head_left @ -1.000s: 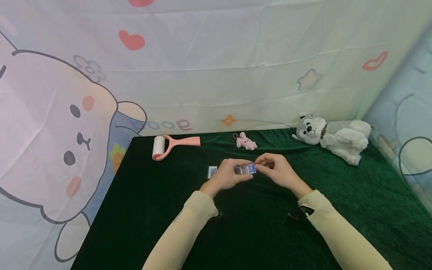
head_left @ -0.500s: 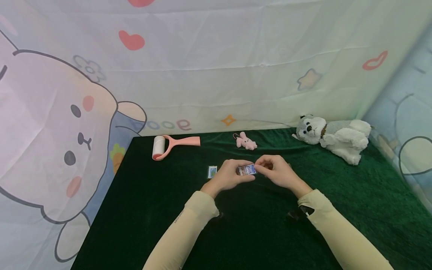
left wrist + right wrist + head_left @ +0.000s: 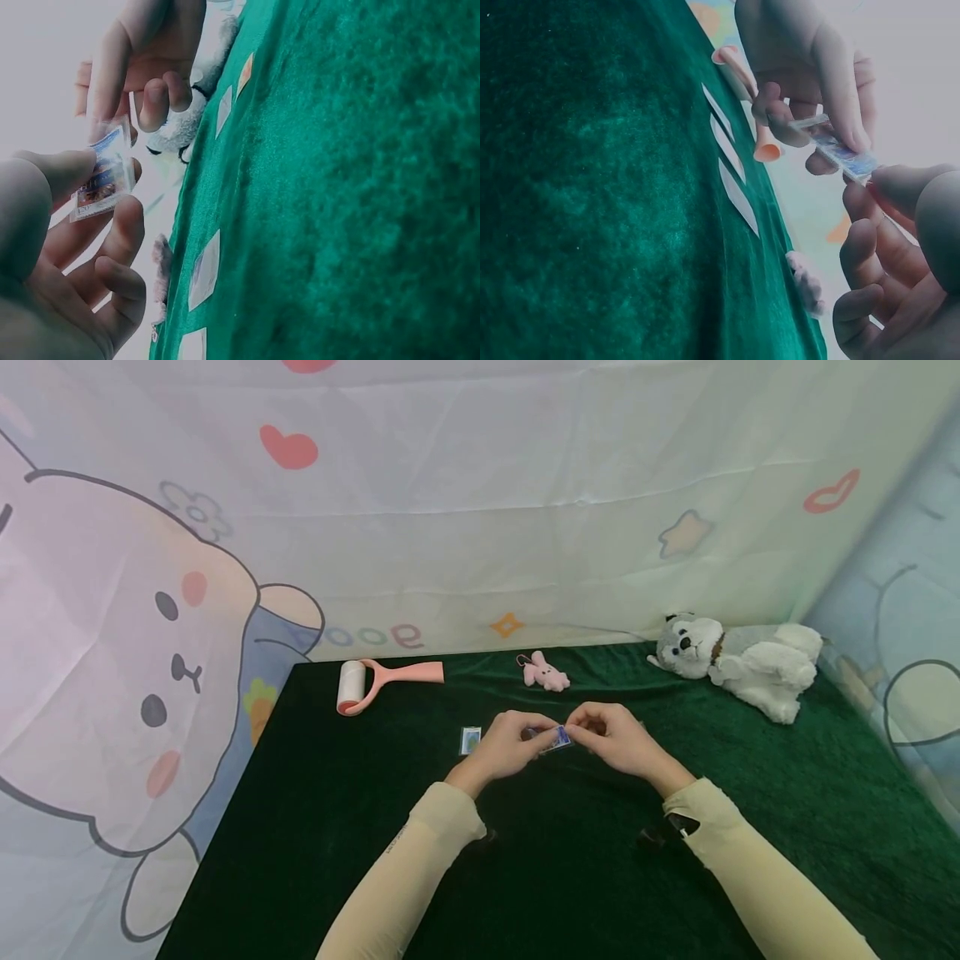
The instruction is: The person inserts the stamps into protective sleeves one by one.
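Observation:
A small blue picture stamp in a clear sleeve is held up between both hands above the green cloth. My left hand pinches it, with the thumb lying across its face. At the opposite end, my right hand pinches the sleeve's edge between thumb and forefinger. The stamp's printed picture shows in the left wrist view, partly covered by the left thumb. Another sleeved stamp lies flat on the cloth just left of the left hand.
More flat sleeved pieces lie on the green cloth, some hidden behind the hands in the head view. Along the back edge sit a pink lint roller, a pink plush bunny and a grey-white plush dog.
The left thumb has shifted up across the stamp's face, covering more of it. Both hands stay in nearly the same place, and the lying things have not moved.

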Available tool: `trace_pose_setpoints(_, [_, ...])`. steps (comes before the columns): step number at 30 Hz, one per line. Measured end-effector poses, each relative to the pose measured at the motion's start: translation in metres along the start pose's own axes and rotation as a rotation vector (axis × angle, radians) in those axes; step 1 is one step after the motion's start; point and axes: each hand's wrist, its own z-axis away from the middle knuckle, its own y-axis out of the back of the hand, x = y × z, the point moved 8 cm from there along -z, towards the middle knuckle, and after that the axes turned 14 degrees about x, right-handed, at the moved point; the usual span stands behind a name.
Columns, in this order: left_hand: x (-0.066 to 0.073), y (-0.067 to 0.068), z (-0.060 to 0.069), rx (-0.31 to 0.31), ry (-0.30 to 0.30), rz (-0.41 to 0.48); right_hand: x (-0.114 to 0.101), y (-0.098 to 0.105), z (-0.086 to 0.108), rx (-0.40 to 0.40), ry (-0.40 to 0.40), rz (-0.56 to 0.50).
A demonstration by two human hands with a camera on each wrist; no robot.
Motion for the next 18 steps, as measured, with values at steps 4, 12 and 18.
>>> trace_pose_setpoints(4, [-0.003,0.003,-0.001,0.045,0.019,0.03,0.003,0.004,0.0,0.019,-0.014,-0.012])
trace_pose_setpoints(12, [-0.007,0.011,-0.005,0.125,0.084,-0.028,0.006,0.014,0.001,0.052,-0.052,0.022])
trace_pose_setpoints(18, [-0.015,0.009,-0.006,0.162,0.166,-0.029,0.013,0.015,0.002,0.058,-0.064,0.053])
